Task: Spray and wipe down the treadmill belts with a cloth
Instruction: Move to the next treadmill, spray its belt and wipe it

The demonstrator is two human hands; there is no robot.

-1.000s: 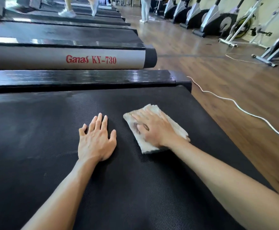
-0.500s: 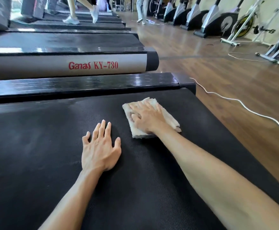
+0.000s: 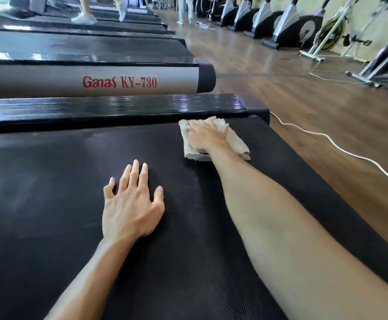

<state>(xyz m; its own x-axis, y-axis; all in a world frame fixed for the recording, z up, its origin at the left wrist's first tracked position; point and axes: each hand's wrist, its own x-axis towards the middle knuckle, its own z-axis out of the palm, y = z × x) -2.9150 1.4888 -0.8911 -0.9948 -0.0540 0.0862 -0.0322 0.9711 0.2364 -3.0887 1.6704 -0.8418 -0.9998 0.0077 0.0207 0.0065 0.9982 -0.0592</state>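
A: Nearest us, why is the left hand (image 3: 130,204) flat on the belt (image 3: 50,215), fingers straight and slightly spread?

B: Bracing, I'd judge; it holds nothing.

A: And farther off, to the right?

B: The right hand (image 3: 205,136) presses the cloth (image 3: 233,140) onto the belt with straight, close-set fingers, right against the far side rail (image 3: 96,109), near the belt's right end, probably to wipe that edge.

A: Anything hidden?

B: The hand covers most of the cloth. No spray bottle is in view. Beyond, another treadmill (image 3: 96,82) is cut off at the left.
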